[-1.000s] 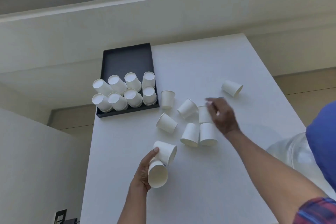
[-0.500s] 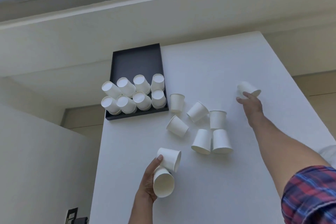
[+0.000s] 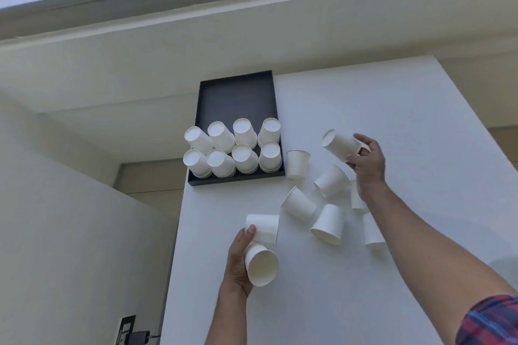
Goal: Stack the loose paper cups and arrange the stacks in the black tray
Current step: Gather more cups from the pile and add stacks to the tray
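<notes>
Both hands hold paper cups over a white table with a black tray.

The white table [image 3: 364,109] is the biggest thing. The black tray [image 3: 235,95] sits at its far left edge, with 8 cup stacks [image 3: 232,148] upside down in 2 rows of 4 at its near end. About 6 loose cups [image 3: 328,221] lie just right of the tray; an arm hides some, so the count may be off. The right hand [image 3: 364,159] grips 1 tilted cup [image 3: 340,145] above them. The left hand [image 3: 238,258] wraps around a cup [image 3: 260,265] with its mouth facing us, its thumb touching another cup [image 3: 263,227] on the table.
</notes>
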